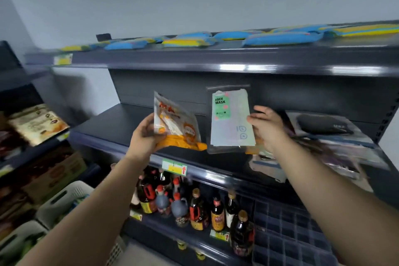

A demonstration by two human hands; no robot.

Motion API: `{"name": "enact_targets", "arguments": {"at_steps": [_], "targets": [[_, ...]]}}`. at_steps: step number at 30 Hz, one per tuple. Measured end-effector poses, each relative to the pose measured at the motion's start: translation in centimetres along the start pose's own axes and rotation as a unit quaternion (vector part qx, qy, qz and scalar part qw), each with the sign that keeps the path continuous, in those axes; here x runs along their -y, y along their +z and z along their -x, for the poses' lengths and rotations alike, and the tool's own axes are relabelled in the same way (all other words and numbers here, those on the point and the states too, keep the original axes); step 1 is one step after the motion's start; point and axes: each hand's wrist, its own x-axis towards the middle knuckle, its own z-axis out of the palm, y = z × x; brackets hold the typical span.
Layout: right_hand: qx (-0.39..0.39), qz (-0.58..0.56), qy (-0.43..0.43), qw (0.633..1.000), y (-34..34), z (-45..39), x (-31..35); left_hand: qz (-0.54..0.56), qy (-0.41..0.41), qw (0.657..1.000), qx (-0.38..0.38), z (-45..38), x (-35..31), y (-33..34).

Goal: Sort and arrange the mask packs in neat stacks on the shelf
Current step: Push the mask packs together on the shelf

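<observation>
dark shelf (pixel 121 124) | jumbled mask packs (pixel 336 147) at right end

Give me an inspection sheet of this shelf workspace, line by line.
Surface: dark middle shelf, its left part bare.
Job's things: orange mask pack held up in the left hand; pale FACE MASK pack held upright in the right hand; loose pile of mask packs unsorted at the shelf's right end, blurred.
Clutter: nothing seen on the bare part.
Grippers: both hands grip one pack each, above the shelf's front edge.
Cables: nothing seen.
Surroundings: blue and yellow packs on the top shelf; bottles on the shelf below; baskets at lower left; price tag on the shelf edge.
</observation>
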Motion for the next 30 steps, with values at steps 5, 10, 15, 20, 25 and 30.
{"name": "enact_targets", "arguments": {"at_steps": [5, 10, 15, 20, 25, 30], "targets": [[0.029, -0.005, 0.012, 0.999, 7.1, 1.7, -1.0, -0.001, 0.015, 1.0, -0.02, 0.4, -1.2, -6.6], [0.038, -0.043, 0.041, 0.998, 15.0, 3.5, -2.2, -0.019, 0.022, 0.999, -0.015, 0.6, -2.3, -14.2], [0.032, -0.048, 0.043, 0.997, 22.5, 5.0, -3.9, -0.023, 0.004, 1.0, 0.007, -0.1, -2.8, -21.6], [0.021, -0.044, 0.052, 0.997, 27.9, 5.7, -5.7, -0.023, -0.013, 1.0, 0.015, -2.1, -2.7, -27.4], [0.004, -0.033, 0.064, 0.997, 30.9, 4.8, -7.0, -0.026, -0.02, 0.999, 0.035, -4.6, -1.6, -30.6], [-0.013, -0.017, 0.064, 0.998, 32.8, 2.1, -7.8, -0.025, -0.031, 0.998, 0.056, -8.0, -0.4, -31.7]]}}
